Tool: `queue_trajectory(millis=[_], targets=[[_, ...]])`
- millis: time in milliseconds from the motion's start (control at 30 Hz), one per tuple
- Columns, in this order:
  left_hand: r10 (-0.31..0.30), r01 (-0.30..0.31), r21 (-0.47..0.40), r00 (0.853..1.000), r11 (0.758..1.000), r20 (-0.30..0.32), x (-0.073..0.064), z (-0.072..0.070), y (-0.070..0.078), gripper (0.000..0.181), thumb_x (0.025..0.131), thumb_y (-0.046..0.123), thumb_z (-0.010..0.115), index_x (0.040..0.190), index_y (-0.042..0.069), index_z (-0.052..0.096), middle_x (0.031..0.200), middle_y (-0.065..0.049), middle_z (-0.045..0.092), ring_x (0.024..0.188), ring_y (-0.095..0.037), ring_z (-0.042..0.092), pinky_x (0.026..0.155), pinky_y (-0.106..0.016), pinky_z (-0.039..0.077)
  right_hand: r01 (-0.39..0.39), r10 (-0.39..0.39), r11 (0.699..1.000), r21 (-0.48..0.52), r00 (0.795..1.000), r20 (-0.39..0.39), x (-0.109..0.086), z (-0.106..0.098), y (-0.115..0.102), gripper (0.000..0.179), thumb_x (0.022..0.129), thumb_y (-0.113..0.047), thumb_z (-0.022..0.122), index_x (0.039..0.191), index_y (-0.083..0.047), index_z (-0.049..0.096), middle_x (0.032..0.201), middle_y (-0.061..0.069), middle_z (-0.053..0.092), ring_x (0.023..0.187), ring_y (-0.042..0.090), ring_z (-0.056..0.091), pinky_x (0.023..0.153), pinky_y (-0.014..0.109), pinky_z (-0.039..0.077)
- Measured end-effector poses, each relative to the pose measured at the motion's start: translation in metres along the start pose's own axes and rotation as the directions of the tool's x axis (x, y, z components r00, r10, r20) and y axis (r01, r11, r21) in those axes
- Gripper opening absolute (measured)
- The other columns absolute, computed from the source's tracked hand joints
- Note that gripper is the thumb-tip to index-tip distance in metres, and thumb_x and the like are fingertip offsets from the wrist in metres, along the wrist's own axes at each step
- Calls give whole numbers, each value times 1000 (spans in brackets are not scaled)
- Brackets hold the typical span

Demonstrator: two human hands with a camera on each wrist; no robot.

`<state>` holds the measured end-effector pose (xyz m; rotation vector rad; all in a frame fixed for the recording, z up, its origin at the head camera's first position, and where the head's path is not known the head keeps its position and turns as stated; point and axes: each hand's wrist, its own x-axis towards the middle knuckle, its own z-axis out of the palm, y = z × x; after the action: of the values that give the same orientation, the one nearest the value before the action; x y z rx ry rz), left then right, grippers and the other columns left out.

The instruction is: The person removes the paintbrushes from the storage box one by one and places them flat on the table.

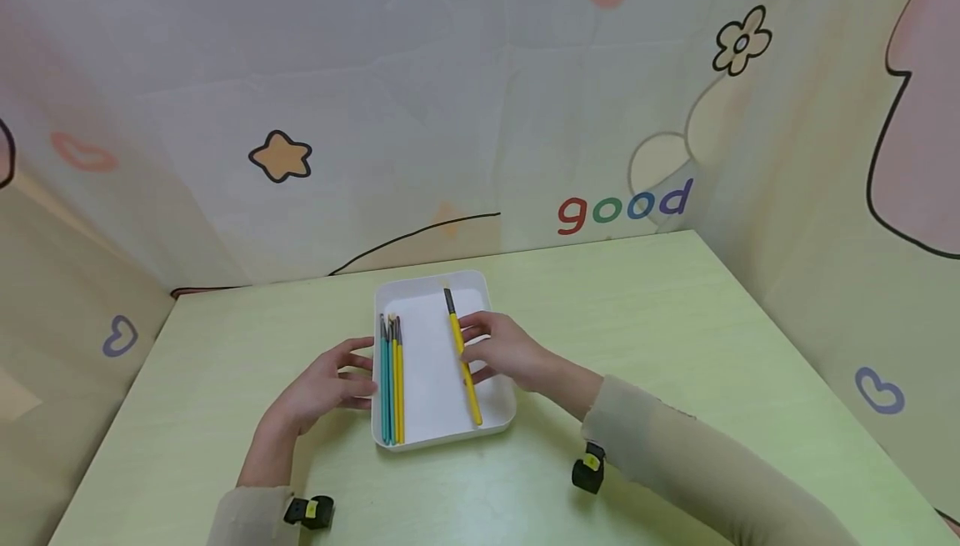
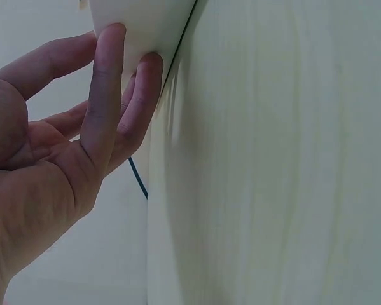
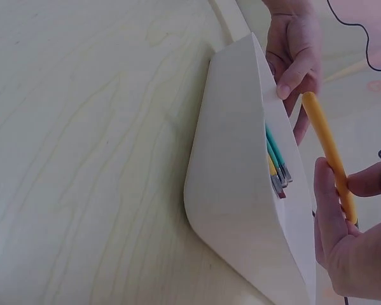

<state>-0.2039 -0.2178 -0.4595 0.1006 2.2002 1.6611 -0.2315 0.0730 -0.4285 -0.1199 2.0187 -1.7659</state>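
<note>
A white tray (image 1: 431, 363) sits on the table, with several slim teal and yellow paintbrushes (image 1: 392, 383) lying side by side along its left wall. My right hand (image 1: 513, 352) pinches a thicker yellow paintbrush (image 1: 470, 379) between thumb and fingers over the tray's right half. Its dark ferrule and pale bristles point away from me. At the tray's left side, my left hand (image 1: 322, 383) touches the outer wall with its fingertips, fingers spread and lightly bent. The left wrist view shows those fingers (image 2: 104, 95) against the white wall.
The tray stands on a pale green wood-grain table (image 1: 622, 313). Behind it hangs a printed cloth backdrop (image 1: 450, 112), which also closes off both sides. A small black device (image 1: 588, 468) is at the right cuff and another black device (image 1: 311, 512) at the left cuff.
</note>
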Motion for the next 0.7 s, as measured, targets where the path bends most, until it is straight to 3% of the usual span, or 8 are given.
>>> queue_trajectory(millis=[400, 700], targets=[[-2, 2, 16, 1000, 1000, -5, 1, -1, 1, 71, 94, 1, 67, 156, 5, 33, 134, -24, 49, 102, -30, 65, 84, -41, 61, 21, -21, 1000, -9, 1000, -9, -13, -31, 7, 54, 89, 7, 63, 141, 7, 47, 129, 24, 53, 102, 33, 62, 73, 43, 63], [2, -2, 15, 1000, 1000, 0, 0, 0, 2, 72, 93, 1, 68, 156, 3, 32, 134, -25, 49, 102, -30, 66, 83, -41, 62, -9, 8, 1000, -17, 999, -54, -15, -49, 19, 55, 90, 7, 63, 143, 7, 46, 130, 25, 53, 106, 36, 63, 75, 44, 63]])
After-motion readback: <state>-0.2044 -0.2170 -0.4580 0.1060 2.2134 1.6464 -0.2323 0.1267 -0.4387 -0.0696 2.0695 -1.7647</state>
